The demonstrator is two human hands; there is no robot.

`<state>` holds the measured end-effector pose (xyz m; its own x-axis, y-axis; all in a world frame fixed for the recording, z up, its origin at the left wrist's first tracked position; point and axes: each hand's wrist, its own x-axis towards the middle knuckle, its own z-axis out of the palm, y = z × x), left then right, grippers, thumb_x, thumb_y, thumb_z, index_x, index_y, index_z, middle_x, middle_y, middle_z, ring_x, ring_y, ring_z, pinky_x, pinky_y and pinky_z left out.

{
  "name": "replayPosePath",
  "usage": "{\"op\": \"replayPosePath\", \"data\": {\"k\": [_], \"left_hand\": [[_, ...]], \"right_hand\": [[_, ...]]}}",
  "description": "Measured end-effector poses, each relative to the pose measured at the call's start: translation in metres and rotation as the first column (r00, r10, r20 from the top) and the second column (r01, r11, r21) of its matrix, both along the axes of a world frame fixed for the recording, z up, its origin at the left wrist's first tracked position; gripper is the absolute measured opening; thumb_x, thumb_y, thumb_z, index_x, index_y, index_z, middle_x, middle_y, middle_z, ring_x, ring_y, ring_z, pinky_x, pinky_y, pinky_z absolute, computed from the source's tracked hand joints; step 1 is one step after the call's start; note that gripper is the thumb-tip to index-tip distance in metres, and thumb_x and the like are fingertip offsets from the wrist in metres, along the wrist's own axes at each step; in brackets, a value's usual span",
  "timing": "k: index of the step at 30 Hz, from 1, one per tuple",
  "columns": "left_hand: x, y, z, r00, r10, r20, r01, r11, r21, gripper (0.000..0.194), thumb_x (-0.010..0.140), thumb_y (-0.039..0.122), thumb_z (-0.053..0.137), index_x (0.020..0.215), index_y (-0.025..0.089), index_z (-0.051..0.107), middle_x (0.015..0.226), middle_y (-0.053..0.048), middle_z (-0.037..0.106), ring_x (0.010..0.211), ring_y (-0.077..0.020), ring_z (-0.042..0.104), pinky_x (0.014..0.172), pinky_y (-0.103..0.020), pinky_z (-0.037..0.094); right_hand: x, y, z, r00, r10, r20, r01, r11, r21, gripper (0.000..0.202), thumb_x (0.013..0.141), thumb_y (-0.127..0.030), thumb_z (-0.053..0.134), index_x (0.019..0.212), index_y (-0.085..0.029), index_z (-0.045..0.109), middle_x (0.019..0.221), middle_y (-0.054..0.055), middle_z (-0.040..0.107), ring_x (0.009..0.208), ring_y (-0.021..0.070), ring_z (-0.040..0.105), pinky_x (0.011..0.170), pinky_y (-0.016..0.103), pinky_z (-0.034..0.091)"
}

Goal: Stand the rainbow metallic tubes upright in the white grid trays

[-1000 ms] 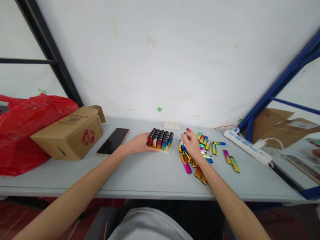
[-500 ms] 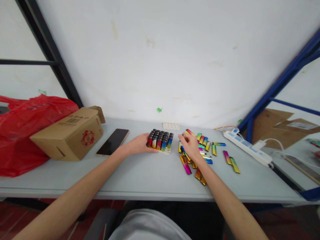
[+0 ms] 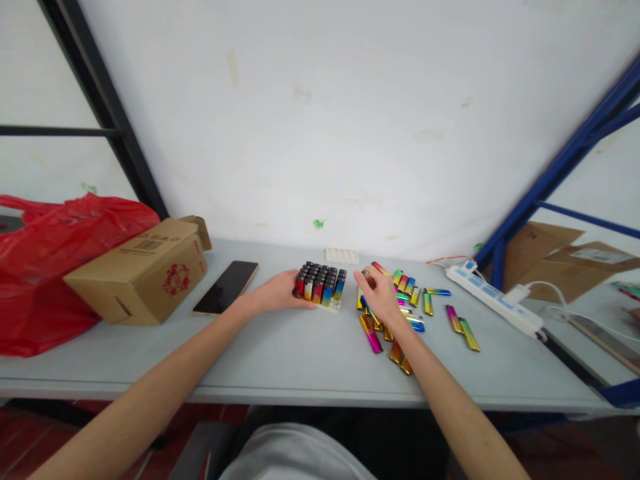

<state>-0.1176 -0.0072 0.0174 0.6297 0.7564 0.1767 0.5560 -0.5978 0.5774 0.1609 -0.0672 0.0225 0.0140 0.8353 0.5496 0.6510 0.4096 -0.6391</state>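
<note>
Rows of colourful lighters [image 3: 318,283] with black tops stand upright in a white tray [image 3: 334,308] at the middle of the table. My left hand [image 3: 281,291] grips the left side of this tray, thumb along its front. Just right of the tray, my right hand [image 3: 376,291] has its fingers pinched round a small dark-topped object that looks like a lighter, mostly hidden. Under and around that hand lies a loose pile of shiny lighters [image 3: 371,333]. Two more lighters [image 3: 469,334] lie apart on the right.
Against the wall is a second white tray [image 3: 342,255]. A phone [image 3: 227,287], a cardboard box [image 3: 137,272] and a red plastic bag [image 3: 60,267] are on the left. A white power strip [image 3: 495,299] with cables lies at the right, by a blue frame [image 3: 560,157].
The view has shifted very slightly. My right hand has barely moved beside the pile, and my left hand keeps its place at the tray.
</note>
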Motion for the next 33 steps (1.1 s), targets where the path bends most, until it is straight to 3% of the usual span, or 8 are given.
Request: {"op": "replayPosePath", "data": {"k": [8, 12, 15, 19, 22, 27, 33], "left_hand": [[0.000, 0.001, -0.001, 1.000, -0.012, 0.021, 0.013, 1.000, -0.018, 0.068, 0.069, 0.064, 0.083, 0.121, 0.023, 0.071, 0.122, -0.007, 0.077, 0.109, -0.0320, 0.073, 0.100, -0.039, 0.058], [0.000, 0.001, -0.002, 0.999, -0.015, 0.030, 0.016, 0.999, -0.028, 0.071, 0.069, 0.065, 0.083, 0.124, 0.023, 0.069, 0.123, -0.006, 0.077, 0.109, -0.0318, 0.073, 0.100, -0.038, 0.058], [0.000, 0.001, -0.001, 1.000, -0.015, 0.017, 0.015, 1.000, -0.009, 0.070, 0.070, 0.066, 0.082, 0.123, 0.022, 0.070, 0.124, -0.008, 0.076, 0.111, -0.0323, 0.072, 0.101, -0.039, 0.057], [0.000, 0.001, -0.001, 1.000, -0.007, -0.001, 0.007, 1.000, -0.012, 0.071, 0.070, 0.065, 0.083, 0.123, 0.021, 0.070, 0.125, -0.010, 0.075, 0.112, -0.0326, 0.072, 0.101, -0.040, 0.056], [0.000, 0.001, -0.001, 1.000, 0.017, 0.008, -0.017, 1.000, -0.022, 0.072, 0.068, 0.065, 0.084, 0.123, 0.022, 0.070, 0.124, -0.010, 0.076, 0.110, -0.0324, 0.073, 0.100, -0.040, 0.057], [0.000, 0.001, -0.001, 0.999, -0.030, 0.043, 0.032, 0.999, -0.024, 0.068, 0.070, 0.064, 0.083, 0.123, 0.022, 0.070, 0.124, -0.008, 0.077, 0.110, -0.0318, 0.073, 0.100, -0.039, 0.057], [0.000, 0.001, -0.001, 0.998, -0.042, 0.039, 0.041, 0.999, 0.012, 0.067, 0.071, 0.062, 0.083, 0.124, 0.023, 0.070, 0.126, -0.007, 0.076, 0.112, -0.0322, 0.072, 0.103, -0.039, 0.056]], "right_hand": [[-0.002, -0.003, 0.001, 0.999, 0.040, 0.012, -0.039, 0.999, -0.033, 0.053, 0.100, -0.063, 0.050, 0.065, -0.026, 0.036, 0.057, -0.002, 0.041, 0.057, 0.0173, 0.037, 0.058, 0.033, 0.028], [0.000, -0.005, 0.006, 0.984, 0.178, 0.026, -0.176, 0.982, -0.067, 0.042, 0.107, -0.058, 0.040, 0.081, -0.027, 0.050, 0.073, 0.002, 0.057, 0.068, 0.0211, 0.053, 0.066, 0.034, 0.040], [0.003, -0.006, 0.008, 0.966, 0.220, 0.134, -0.220, 0.975, -0.018, 0.041, 0.107, -0.056, 0.042, 0.082, -0.026, 0.053, 0.089, 0.006, 0.062, 0.083, 0.0232, 0.058, 0.076, 0.034, 0.044], [0.006, -0.003, 0.003, 0.932, 0.220, 0.289, -0.211, 0.976, -0.061, 0.049, 0.106, -0.058, 0.048, 0.069, -0.025, 0.047, 0.072, 0.002, 0.056, 0.069, 0.0198, 0.051, 0.069, 0.032, 0.038], [0.004, -0.001, -0.002, 0.936, 0.214, 0.278, -0.188, 0.975, -0.117, 0.053, 0.103, -0.062, 0.051, 0.067, -0.025, 0.046, 0.061, -0.001, 0.053, 0.058, 0.0171, 0.046, 0.061, 0.031, 0.032], [0.001, -0.001, -0.004, 0.953, 0.250, 0.170, -0.227, 0.963, -0.146, 0.051, 0.102, -0.063, 0.053, 0.069, -0.025, 0.052, 0.067, 0.001, 0.068, 0.057, 0.0176, 0.054, 0.058, 0.030, 0.034], [0.000, -0.002, -0.006, 0.919, 0.270, 0.287, -0.237, 0.961, -0.144, 0.046, 0.101, -0.058, 0.060, 0.070, -0.024, 0.059, 0.066, 0.003, 0.067, 0.058, 0.0181, 0.053, 0.060, 0.029, 0.032]]}}
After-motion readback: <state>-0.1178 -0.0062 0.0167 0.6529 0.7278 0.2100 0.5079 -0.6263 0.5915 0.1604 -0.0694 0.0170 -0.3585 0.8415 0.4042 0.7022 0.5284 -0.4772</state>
